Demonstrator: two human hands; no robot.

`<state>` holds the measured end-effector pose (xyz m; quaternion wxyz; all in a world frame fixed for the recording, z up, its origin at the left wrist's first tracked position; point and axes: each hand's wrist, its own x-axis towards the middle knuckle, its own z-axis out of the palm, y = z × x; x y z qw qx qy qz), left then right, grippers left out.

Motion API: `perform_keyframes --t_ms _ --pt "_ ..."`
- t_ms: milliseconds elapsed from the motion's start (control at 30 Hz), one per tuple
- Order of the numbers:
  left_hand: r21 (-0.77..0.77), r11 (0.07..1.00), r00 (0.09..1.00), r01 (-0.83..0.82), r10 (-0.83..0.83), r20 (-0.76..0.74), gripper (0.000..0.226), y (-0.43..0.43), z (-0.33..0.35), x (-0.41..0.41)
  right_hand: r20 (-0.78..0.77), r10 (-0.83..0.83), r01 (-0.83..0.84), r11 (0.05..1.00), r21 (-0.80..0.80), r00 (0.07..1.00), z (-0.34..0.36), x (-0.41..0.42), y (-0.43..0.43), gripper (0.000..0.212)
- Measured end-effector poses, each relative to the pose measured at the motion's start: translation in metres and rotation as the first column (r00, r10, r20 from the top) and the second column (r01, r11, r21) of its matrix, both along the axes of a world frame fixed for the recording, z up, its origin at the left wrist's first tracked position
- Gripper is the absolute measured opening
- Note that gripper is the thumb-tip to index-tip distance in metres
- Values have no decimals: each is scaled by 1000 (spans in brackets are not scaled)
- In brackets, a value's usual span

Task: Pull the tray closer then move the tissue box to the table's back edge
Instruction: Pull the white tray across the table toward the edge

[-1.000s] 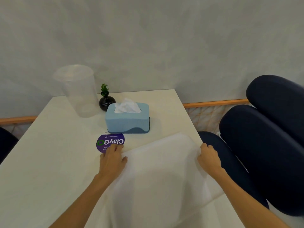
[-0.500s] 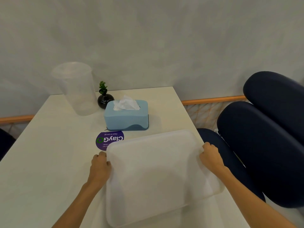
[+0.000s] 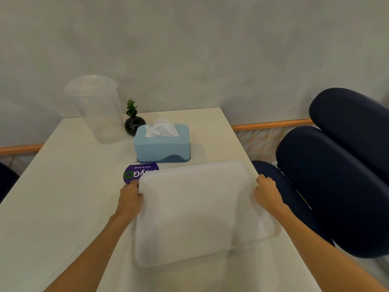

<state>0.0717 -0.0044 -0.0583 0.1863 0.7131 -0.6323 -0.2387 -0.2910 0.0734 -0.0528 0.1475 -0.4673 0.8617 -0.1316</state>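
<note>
A white plastic tray [image 3: 197, 209] lies on the white table [image 3: 63, 197], turned a little, its right corner over the table's edge. My left hand [image 3: 130, 199] grips the tray's left rim near the far corner. My right hand [image 3: 267, 192] grips the right rim. Just beyond the tray's far edge stands a light blue tissue box [image 3: 162, 144] with a white tissue sticking out of its top. The box is apart from both hands and sits short of the table's back edge.
A purple round sticker [image 3: 134, 172] is partly covered by the tray. A clear plastic container [image 3: 99, 110] and a small black vase with a green plant [image 3: 132, 121] stand at the back left. Dark blue padded chairs [image 3: 332, 182] crowd the table's right side.
The tray has come out of motion blur and now covers part of the purple sticker. My left hand moved from the sticker to the tray's left rim. The tissue box has not moved.
</note>
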Motion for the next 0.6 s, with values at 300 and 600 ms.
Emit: perform_keyframes --t_ms 300,600 --pt "25 997 994 66 -68 81 39 -15 -6 4 -42 21 -18 998 59 999 8 11 4 32" --pt "40 994 994 100 -101 36 33 -14 -4 12 -66 30 -25 997 78 997 14 13 10 30"
